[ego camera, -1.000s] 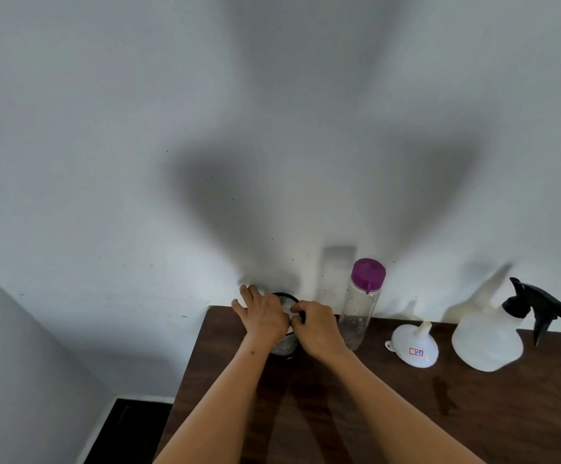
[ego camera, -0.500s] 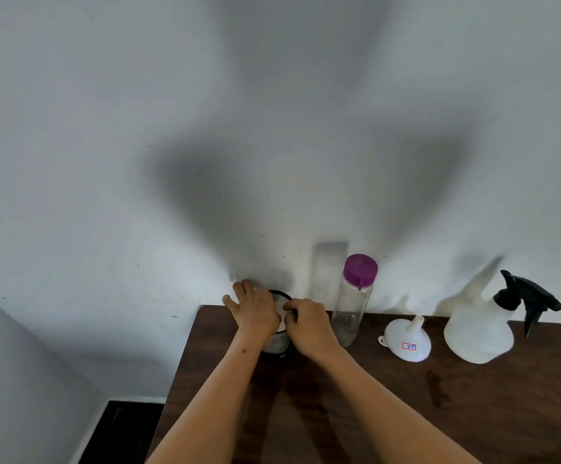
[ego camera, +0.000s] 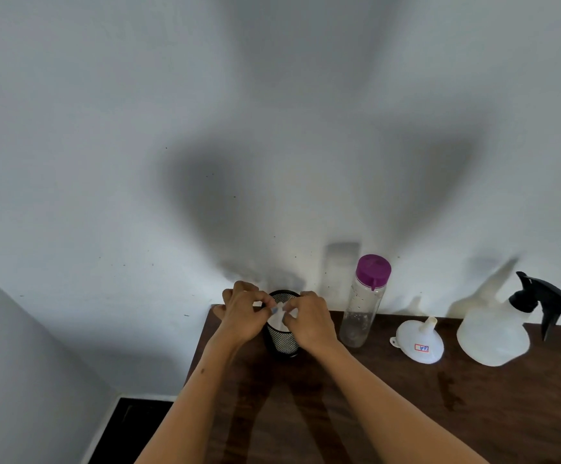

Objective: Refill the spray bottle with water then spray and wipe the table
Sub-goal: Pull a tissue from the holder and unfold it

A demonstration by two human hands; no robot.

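Two hands work at one black mesh cup (ego camera: 282, 343), which stands at the far left corner of the dark wooden table (ego camera: 406, 413), about eleven o'clock from the person. The left hand (ego camera: 244, 316) and the right hand (ego camera: 311, 321) meet above the cup's rim, each with fingertips curled and pinching the same piece of white cloth or tissue (ego camera: 279, 314) that sticks up out of the cup. Whether it is cloth or paper cannot be told.

To the cup's right, at about twelve o'clock, stands one clear water bottle (ego camera: 363, 309) with a purple cap, upright, just beside the right hand and close to the wall (ego camera: 172, 128). At about one o'clock lies one white funnel (ego camera: 420, 343), mouth down and spout up, bearing a small red-edged label. At about two o'clock, near the table's far right, stands one white spray bottle (ego camera: 493, 333) with its black trigger head (ego camera: 545, 301) on and its nozzle pointing right. The four things stand in a row along the wall, apart from one another.

One wet streak (ego camera: 448, 390) darkens the tabletop in front of the funnel. Two forearm shadows fall on the wood.
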